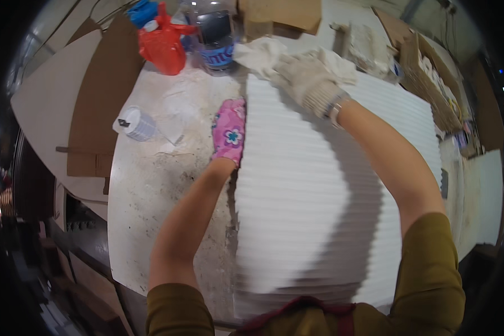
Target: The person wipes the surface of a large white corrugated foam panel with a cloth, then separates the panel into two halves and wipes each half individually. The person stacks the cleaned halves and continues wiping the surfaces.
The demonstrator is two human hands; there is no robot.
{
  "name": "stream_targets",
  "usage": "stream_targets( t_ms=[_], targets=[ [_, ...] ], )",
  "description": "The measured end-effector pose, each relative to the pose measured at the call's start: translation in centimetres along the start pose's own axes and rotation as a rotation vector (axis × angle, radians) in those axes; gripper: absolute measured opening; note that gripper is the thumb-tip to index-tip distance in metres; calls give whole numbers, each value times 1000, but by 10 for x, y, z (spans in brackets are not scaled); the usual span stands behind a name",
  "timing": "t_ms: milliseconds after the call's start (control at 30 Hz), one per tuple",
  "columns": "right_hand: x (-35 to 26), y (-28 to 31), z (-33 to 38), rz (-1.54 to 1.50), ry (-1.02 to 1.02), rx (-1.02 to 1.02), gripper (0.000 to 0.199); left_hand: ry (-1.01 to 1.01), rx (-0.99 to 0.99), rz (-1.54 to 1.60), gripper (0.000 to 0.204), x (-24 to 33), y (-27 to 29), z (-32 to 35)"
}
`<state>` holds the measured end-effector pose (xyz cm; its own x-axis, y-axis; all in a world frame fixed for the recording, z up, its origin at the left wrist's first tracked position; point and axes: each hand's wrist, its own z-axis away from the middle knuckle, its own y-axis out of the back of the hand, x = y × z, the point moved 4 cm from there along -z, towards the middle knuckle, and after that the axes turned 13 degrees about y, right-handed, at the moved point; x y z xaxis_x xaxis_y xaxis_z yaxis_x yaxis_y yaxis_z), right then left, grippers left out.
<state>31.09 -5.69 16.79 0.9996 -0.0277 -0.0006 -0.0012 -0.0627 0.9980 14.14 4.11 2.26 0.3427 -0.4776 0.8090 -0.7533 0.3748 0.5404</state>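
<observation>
Ribbed white sheets (288, 190): left hand (229, 131) along their left edge, apparently steadying; right hand (307, 81) over cloth (259, 54), far edge. Both grips: can't tell.

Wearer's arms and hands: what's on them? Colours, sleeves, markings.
Left hand: pink covering with a flower print; glove or mitt, unclear. Right hand: off-white glove, ribbed cuff, then a greyish band. Both sleeves olive-brown, ending near the elbows.
</observation>
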Motion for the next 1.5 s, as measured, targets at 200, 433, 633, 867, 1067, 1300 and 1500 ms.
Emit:
stream_targets(
  t_ms=[200, 433, 633, 867, 1067, 1300, 1500],
  targets=[
    [-27, -2, -37, 93, 70, 196, 32, 153, -33, 50, 25, -16, -3, -9],
    [102, 1, 137, 145, -210, -139, 37, 21, -16, 76, 27, -20, -7, -8],
    [106, -7, 146, 470, -254, 231, 46, 113, -50, -16, 29, -24, -9, -4],
    [46, 10, 33, -79, -272, 17, 39, -18, -50, -46, 26, -21, -4, -13],
    [99, 32, 103, 73, -445, -16, 48, 123, -94, 189, 27, -22, -4, -3],
    [69, -8, 77, 149, -193, 223, 48, 244, -65, 236, 24, -36, -11, -8],
    [120, 11, 140, 158, -450, 5, 55, 70, 26, 93, 24, -36, -16, -12]
  ],
)
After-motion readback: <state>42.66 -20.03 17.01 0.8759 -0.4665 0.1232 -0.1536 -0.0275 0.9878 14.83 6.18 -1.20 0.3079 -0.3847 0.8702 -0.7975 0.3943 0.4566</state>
